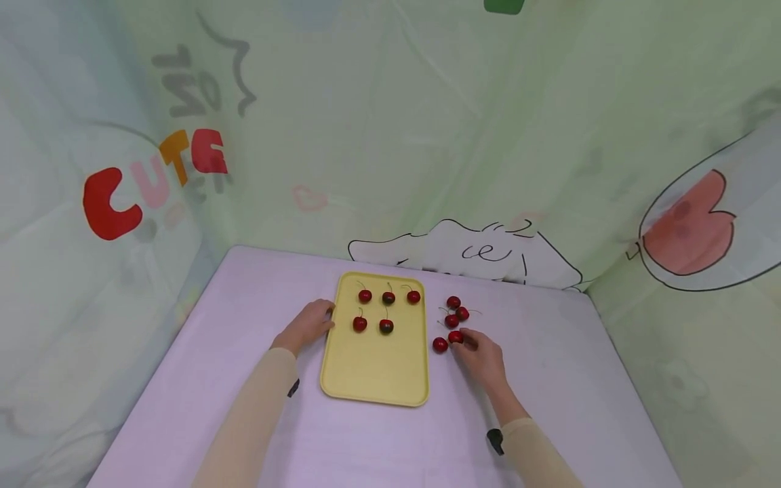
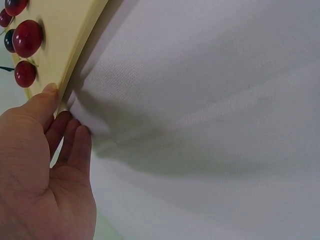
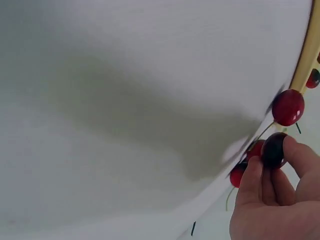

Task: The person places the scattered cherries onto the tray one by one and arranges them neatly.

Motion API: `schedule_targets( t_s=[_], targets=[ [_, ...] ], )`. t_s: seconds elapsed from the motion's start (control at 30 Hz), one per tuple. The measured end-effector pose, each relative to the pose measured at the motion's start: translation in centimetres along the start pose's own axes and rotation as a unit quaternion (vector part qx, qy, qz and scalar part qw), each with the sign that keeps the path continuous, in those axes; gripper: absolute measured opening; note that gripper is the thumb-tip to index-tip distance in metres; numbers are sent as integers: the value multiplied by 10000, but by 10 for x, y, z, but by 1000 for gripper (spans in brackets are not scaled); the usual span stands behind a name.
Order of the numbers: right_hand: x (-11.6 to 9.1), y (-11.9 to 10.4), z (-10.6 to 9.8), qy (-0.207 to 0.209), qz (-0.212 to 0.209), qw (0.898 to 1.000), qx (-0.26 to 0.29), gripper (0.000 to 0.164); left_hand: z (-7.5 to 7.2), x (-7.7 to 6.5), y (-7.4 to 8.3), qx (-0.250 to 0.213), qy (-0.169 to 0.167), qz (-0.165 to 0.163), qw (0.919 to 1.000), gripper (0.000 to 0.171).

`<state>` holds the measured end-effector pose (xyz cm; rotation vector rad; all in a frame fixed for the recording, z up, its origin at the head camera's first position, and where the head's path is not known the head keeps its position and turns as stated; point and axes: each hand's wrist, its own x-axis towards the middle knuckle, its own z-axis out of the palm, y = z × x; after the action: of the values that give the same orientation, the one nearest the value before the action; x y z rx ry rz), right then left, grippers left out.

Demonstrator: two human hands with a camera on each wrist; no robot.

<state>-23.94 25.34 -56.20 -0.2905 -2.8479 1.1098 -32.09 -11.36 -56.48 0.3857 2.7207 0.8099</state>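
Left hand (image 1: 310, 325): thumb on the rim of the yellow tray (image 1: 375, 369), fingers (image 2: 80, 147) bent in against its left edge, gripping it. Right hand (image 1: 485, 359): fingers (image 3: 250, 182) nearly closed, pinching one dark red cherry (image 1: 455, 336) against the thumb, just right of the tray (whether it clears the tabletop (image 1: 354, 447) cannot be told). Four loose cherries (image 1: 451, 320) lie near it. Five tray cherries (image 1: 388, 298) sit in two rows, three far and two nearer.
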Motion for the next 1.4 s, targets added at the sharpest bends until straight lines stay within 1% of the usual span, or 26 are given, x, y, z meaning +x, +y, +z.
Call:
schedule_targets(
  t_s=[0.23, 0.37, 0.47, 0.6, 0.73, 0.83, 1.03, 1.2, 1.4],
  targets=[
    [0, -22, 5, 272, 249, 9989, 291, 46, 0, 1, -2, 118, 45, 136, 9998, 46],
    [4, -29, 13, 428, 210, 9975, 521, 45, 0, 1, -1, 121, 74, 179, 9997, 45],
    [7, -35, 19, 459, 176, 9964, 685, 45, 0, 1, -1, 114, 51, 134, 9998, 45],
    [11, -41, 29, 466, 110, 9960, 758, 43, 1, 2, -1, 72, 10, 64, 10000, 45],
    [15, -44, 42, 481, 85, 9960, 748, 40, 1, 2, -2, 97, 14, 74, 9999, 45],
    [17, -47, 51, 472, 184, 9960, 735, 39, 0, 0, 0, 131, 22, 64, 9999, 45],
    [17, -60, 59, 466, 340, 9957, 723, 38, 0, 1, -1, 122, 32, 54, 9999, 46],
    [14, -71, 61, 352, 241, 9971, 634, 37, 0, 2, -1, 104, -12, 31, 9999, 46],
    [14, -77, 64, 400, -29, 9987, 322, 33, 0, 2, 1, 47, -67, -53, 10000, 46]
  ],
)
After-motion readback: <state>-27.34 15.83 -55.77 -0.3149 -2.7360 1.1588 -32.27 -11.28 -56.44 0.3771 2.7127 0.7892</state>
